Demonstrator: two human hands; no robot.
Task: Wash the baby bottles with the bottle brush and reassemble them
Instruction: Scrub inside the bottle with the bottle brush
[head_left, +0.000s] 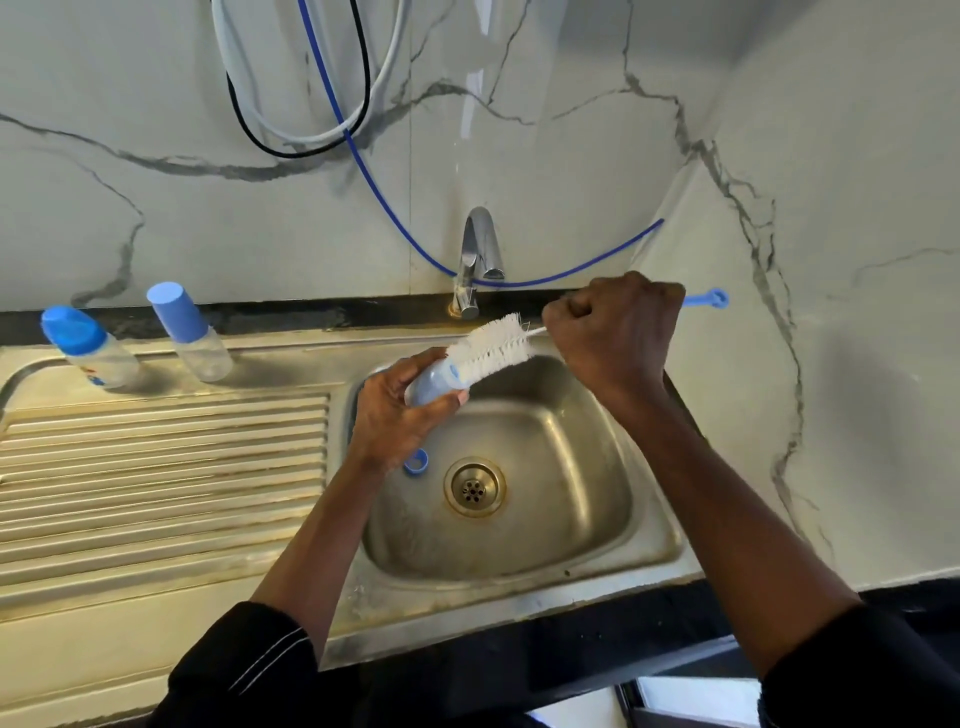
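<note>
Early stage: left hand fingers grasp blue bottle piece, right hand clenched round bottle brush; two capped bottles likely unwashed.

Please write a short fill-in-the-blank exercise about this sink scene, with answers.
The right hand grips a blue-handled bottle brush with ___ bristles.
___ capped clear baby bottles stand on the ridged steel drainboard.
The left hand holds a pale blue baby bottle over the steel sink, where a small ___ ring lies.
Answers: white; two; blue.
</note>
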